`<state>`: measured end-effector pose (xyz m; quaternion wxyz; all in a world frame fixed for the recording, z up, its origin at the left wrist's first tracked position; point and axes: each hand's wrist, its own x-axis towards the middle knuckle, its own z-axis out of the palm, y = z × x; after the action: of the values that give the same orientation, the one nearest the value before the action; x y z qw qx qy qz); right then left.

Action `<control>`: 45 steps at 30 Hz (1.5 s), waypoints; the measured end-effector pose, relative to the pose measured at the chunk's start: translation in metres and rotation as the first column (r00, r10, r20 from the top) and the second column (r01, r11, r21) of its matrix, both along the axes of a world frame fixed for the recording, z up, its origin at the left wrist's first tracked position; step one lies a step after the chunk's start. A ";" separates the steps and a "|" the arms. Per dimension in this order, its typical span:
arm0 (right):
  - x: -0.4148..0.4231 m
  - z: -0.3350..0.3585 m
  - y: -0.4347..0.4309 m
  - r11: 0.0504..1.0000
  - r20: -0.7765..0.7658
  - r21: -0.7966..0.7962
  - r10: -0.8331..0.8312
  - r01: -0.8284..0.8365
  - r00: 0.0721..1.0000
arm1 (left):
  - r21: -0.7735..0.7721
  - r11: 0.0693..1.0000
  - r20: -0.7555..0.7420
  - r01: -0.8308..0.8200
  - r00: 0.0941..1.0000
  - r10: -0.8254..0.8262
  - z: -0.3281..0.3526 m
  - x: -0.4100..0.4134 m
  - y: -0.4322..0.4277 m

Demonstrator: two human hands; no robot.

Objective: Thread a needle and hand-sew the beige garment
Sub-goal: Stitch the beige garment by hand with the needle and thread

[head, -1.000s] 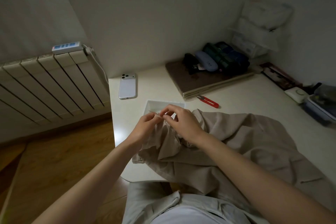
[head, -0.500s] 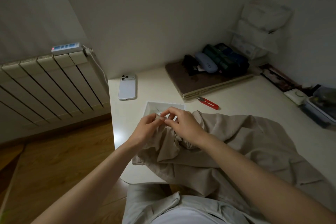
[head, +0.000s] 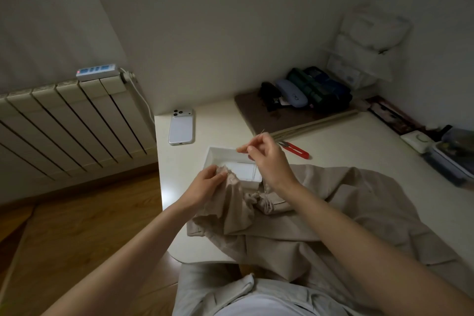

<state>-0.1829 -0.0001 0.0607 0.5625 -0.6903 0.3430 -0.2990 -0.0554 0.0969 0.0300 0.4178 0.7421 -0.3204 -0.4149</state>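
Fingers [head: 218,176] of the left hand [head: 205,185] pinch a bunched edge of the beige garment [head: 333,213]. The right hand [head: 269,159] pinches the needle [head: 257,137] above a white tray [head: 220,156].

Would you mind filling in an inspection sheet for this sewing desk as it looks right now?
Surface: white table, its near part covered by the garment.
Job's things: beige garment, one edge bunched; needle held above the white tray; thread too fine to make out.
Clutter: phone, red snips, dark cases on a brown mat, lidded box at the right edge.
Hands: left hand grips the bunched edge; right hand pinches the needle in its fingers.
Cables: white cable from the power strip.
Surroundings: radiator, wooden floor, wall organiser.
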 end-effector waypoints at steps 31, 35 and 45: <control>-0.002 -0.016 -0.003 0.979 -0.130 -0.202 -0.002 -0.024 0.991 | -0.215 0.910 -0.019 -0.355 0.933 0.359 0.014 -0.008 -0.034; 0.007 -0.015 -0.005 0.987 -0.146 -0.162 -0.019 -0.005 0.989 | -0.215 0.914 -0.006 -0.344 0.937 0.351 0.014 -0.008 -0.033; 0.010 -0.020 -0.006 0.987 -0.171 -0.161 -0.034 0.006 0.985 | -0.215 0.932 0.016 -0.293 0.953 0.303 0.013 -0.007 -0.027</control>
<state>-0.1727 -0.0056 0.0411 0.4701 -0.7532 0.3725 -0.2700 -0.0626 0.0694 0.0433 0.5440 0.7437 -0.2565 -0.2920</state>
